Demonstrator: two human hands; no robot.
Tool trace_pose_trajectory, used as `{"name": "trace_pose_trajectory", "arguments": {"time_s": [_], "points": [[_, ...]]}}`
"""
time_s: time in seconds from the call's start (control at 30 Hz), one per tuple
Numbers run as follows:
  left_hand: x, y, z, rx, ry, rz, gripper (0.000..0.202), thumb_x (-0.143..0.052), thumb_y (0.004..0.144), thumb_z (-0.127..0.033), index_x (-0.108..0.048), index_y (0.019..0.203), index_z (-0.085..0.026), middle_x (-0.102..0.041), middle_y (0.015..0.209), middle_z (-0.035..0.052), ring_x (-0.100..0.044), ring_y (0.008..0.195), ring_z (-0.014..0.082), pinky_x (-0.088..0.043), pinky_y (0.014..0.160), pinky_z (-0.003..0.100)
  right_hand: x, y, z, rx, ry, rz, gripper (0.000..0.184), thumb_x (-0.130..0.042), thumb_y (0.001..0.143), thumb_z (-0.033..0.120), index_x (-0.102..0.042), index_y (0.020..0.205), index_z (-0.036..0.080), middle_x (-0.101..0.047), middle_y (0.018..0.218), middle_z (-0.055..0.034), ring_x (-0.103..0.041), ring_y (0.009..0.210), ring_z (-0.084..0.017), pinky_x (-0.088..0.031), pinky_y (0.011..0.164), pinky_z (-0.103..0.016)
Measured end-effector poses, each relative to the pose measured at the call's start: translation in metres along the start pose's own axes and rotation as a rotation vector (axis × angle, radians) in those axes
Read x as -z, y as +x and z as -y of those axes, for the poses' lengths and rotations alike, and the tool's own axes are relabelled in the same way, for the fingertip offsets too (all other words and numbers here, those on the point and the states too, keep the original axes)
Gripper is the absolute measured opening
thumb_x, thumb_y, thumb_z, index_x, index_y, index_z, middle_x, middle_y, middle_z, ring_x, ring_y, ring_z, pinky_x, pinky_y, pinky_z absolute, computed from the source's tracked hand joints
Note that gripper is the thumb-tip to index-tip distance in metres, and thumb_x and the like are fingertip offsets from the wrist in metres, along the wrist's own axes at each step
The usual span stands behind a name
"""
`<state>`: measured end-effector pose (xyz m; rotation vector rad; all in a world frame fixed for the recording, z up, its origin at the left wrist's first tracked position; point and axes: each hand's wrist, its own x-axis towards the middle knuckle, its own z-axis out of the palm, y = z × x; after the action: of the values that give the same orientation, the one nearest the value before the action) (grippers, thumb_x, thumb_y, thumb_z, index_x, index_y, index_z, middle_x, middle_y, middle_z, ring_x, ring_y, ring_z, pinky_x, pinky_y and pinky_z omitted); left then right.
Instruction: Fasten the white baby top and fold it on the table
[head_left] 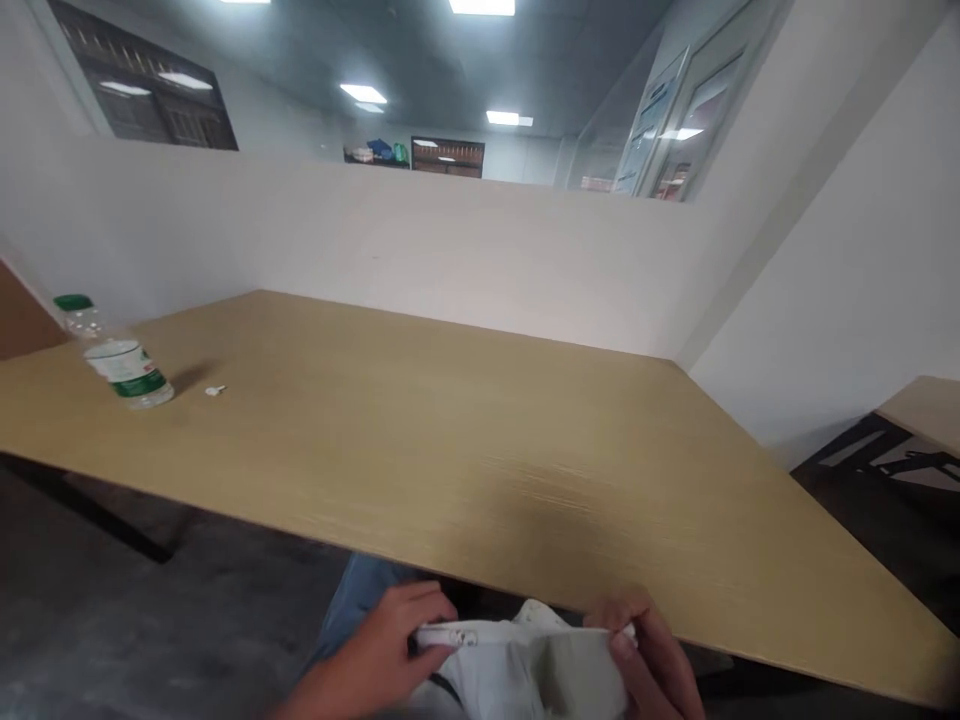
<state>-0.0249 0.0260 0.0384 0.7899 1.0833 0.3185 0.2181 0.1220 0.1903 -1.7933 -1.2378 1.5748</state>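
Both of my hands are at the bottom of the view, just below the front edge of the wooden table [465,450]. Between them I hold a white cloth item [525,665] with a zipper along its top edge. My left hand [375,650] pinches the zipper end on the left. My right hand [649,655] grips the cloth's top edge on the right. The lower part of the cloth runs out of view.
A clear plastic water bottle [112,355] with a green cap and green label stands at the table's far left, with a small white object [215,390] beside it. White partition walls [420,250] close the table's back and right sides. Dark floor lies below on the left.
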Motion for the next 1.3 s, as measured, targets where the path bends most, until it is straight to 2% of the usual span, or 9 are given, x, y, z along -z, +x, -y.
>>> {"name": "trace_pose_trajectory", "arguments": {"time_s": [0.13, 0.27, 0.37, 0.5, 0.63, 0.73, 1.07, 1.17, 1.3], "points": [[0.027, -0.016, -0.028, 0.005, -0.074, 0.025, 0.027, -0.079, 0.078, -0.051, -0.072, 0.096, -0.032, -0.064, 0.093, -0.0078, -0.051, 0.094, -0.0010, -0.031, 0.083, 0.009, -0.014, 0.012, 0.039, 0.180, 0.104, -0.057, 0.022, -0.058, 0.101, 0.032, -0.044, 0.090, 0.018, -0.038, 0.072, -0.0009, -0.045, 0.061, -0.011, -0.038, 0.052, -0.020], [0.043, -0.029, -0.030, 0.039, -0.145, 0.104, 0.038, -0.078, 0.076, -0.060, -0.075, 0.099, -0.031, -0.063, 0.092, -0.0061, -0.050, 0.092, -0.0004, -0.032, 0.078, 0.006, -0.031, 0.029, 0.081, 0.307, 0.101, -0.336, 0.029, -0.065, 0.096, 0.032, -0.041, 0.088, 0.018, -0.033, 0.069, 0.0016, -0.042, 0.057, -0.010, -0.041, 0.050, -0.020], [0.052, -0.038, -0.027, -0.025, -0.107, 0.071, 0.019, -0.063, 0.088, -0.040, -0.072, 0.100, -0.030, -0.066, 0.097, -0.0053, -0.054, 0.091, -0.0006, -0.034, 0.076, 0.008, -0.034, 0.040, 0.097, 0.503, 0.040, -0.364, 0.028, -0.072, 0.089, 0.028, -0.047, 0.087, 0.016, -0.038, 0.067, 0.0020, -0.043, 0.057, -0.009, -0.047, 0.053, -0.021], [0.067, -0.050, -0.027, -0.130, 0.016, -0.058, 0.032, -0.055, 0.084, -0.013, -0.066, 0.101, -0.037, -0.063, 0.113, -0.0118, -0.055, 0.106, -0.0050, -0.037, 0.093, 0.005, -0.031, 0.045, 0.100, 0.569, -0.053, -0.408, 0.026, -0.075, 0.085, 0.026, -0.052, 0.087, 0.014, -0.047, 0.070, 0.0006, -0.053, 0.057, -0.012, -0.053, 0.055, -0.026], [0.087, -0.058, -0.024, -0.137, 0.088, -0.190, 0.012, -0.060, 0.092, -0.039, -0.066, 0.102, -0.041, -0.065, 0.113, -0.0146, -0.056, 0.107, -0.0069, -0.036, 0.093, 0.003, -0.035, 0.042, 0.097, 0.529, -0.134, -0.597, 0.033, -0.080, 0.079, 0.031, -0.055, 0.087, 0.012, -0.051, 0.078, -0.0018, -0.059, 0.062, -0.014, -0.054, 0.056, -0.027], [0.101, -0.062, -0.021, -0.097, 0.084, -0.280, 0.031, -0.052, 0.091, -0.060, -0.071, 0.091, -0.035, -0.068, 0.093, -0.0121, -0.057, 0.088, -0.0074, -0.032, 0.080, 0.005, -0.038, 0.041, 0.097, 0.545, -0.187, -0.684, 0.032, -0.081, 0.076, 0.031, -0.058, 0.088, 0.012, -0.052, 0.079, -0.0028, -0.056, 0.065, -0.013, -0.048, 0.057, -0.024], [0.143, -0.073, -0.039, -0.092, -0.389, -0.611, 0.042, -0.050, 0.089, -0.064, -0.058, 0.081, -0.024, -0.050, 0.075, -0.0076, -0.046, 0.072, -0.0011, -0.039, 0.063, 0.003, -0.030, 0.067, 0.082, 0.921, -0.658, -0.885, 0.025, -0.080, 0.077, 0.022, -0.059, 0.087, 0.012, -0.057, 0.078, -0.0046, -0.044, 0.059, -0.009, -0.034, 0.052, -0.022], [0.154, -0.069, -0.048, -0.104, -0.338, -0.725, 0.039, -0.048, 0.091, -0.061, -0.056, 0.082, -0.024, -0.047, 0.075, -0.0078, -0.045, 0.073, -0.0022, -0.038, 0.065, 0.001, -0.021, 0.070, 0.077, 0.847, -0.786, -0.847, 0.029, -0.080, 0.080, 0.032, -0.063, 0.088, 0.010, -0.060, 0.076, -0.0058, -0.050, 0.060, -0.010, -0.040, 0.055, -0.021], [0.164, -0.064, -0.052, -0.064, -0.051, -0.830, 0.030, -0.049, 0.092, -0.061, -0.064, 0.098, -0.036, -0.058, 0.080, -0.0132, -0.049, 0.071, -0.0040, -0.035, 0.063, 0.004, 0.003, 0.066, 0.082, 0.476, -0.827, -0.387, 0.040, -0.068, 0.091, 0.049, -0.072, 0.092, 0.009, -0.067, 0.081, -0.0091, -0.060, 0.067, -0.015, -0.044, 0.055, -0.021]]}}
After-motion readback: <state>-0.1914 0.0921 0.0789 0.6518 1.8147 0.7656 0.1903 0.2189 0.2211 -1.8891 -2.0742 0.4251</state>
